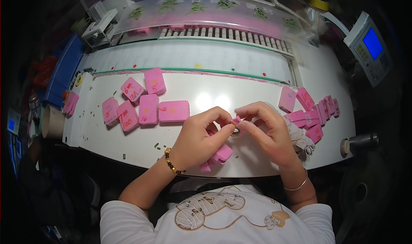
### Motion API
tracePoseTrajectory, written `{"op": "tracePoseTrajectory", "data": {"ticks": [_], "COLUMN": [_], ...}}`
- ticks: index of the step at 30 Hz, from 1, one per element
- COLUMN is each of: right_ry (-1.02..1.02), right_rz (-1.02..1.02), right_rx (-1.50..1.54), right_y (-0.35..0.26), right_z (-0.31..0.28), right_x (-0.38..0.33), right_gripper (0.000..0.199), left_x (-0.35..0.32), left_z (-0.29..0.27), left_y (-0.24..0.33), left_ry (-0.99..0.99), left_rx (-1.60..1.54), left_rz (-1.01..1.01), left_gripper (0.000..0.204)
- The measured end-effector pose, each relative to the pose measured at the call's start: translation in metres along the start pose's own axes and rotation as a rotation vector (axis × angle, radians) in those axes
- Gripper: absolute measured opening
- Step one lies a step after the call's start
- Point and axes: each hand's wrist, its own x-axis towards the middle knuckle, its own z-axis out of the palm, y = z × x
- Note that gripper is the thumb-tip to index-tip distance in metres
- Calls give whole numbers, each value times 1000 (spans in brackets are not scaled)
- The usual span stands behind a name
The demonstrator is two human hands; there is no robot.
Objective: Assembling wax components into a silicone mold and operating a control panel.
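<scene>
Both hands meet above the white worktable. My left hand point(199, 137), a beaded bracelet at its wrist, is closed with thumb and forefinger on a small pink piece point(235, 120). My right hand point(268, 132), with a thin bangle on its wrist, pinches the same piece from the other side. Just below the fingertips sits a small round thing point(235, 132), dark in the middle; its kind is unclear. Partly hidden under my left hand lie several pink blocks point(223, 153). Next to my right hand is a crumpled whitish cloth point(300, 139).
Larger pink blocks point(149, 109) with red handwriting lie to the left. Smaller pink blocks point(312, 117) are grouped at the right. Beyond them runs a white track with a green edge point(184, 57) and rollers point(223, 32). A blue-screened display point(371, 44) stands far right; green scraps point(158, 146) dot the table.
</scene>
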Motion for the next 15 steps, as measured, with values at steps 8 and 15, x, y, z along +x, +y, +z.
{"op": "tracePoseTrajectory", "data": {"ticks": [8, 15], "right_ry": [-54, 135], "right_rz": [-8, -27], "right_rx": [-34, 435], "right_y": [9, 23], "right_z": [9, 21], "right_x": [0, -2], "right_gripper": [9, 11], "left_x": [1, 2], "left_z": [-6, 3], "left_y": [3, 1], "left_ry": [-42, 56], "left_rx": [169, -79], "left_rz": [31, 53], "left_gripper": [11, 6]}}
